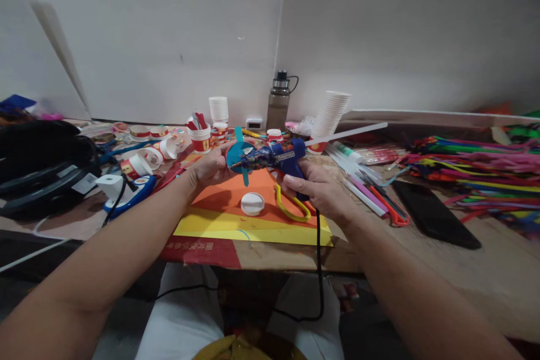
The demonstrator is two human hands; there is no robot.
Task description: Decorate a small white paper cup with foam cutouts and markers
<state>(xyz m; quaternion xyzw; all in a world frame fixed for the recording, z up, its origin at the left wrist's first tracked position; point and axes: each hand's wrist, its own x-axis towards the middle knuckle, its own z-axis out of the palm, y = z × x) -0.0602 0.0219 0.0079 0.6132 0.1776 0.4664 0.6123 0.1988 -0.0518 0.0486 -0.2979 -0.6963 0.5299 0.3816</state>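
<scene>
My left hand (212,166) is closed on a paper cup with a round blue face (234,158), held up over the sheets. A blue strip (246,177) crosses that face and sticks out above and below. In my right hand (320,184) is a blue hot glue gun (291,162), its fingers wrapped round the grip. The gun's nozzle points left, in front of the blue face; whether it touches cannot be made out. A long white glue stick (354,133) juts from its back. Below lie a white round lid (252,203) and a bent yellow strip (291,214).
Orange paper (221,197) and yellow paper (206,225) cover the table's front. Stacked cups (331,115), a bottle (278,104) and a cup of red-handled tools (199,139) stand behind. A phone (436,214) and colourful pipe cleaners (498,169) lie right. The gun's black cord (319,259) hangs down.
</scene>
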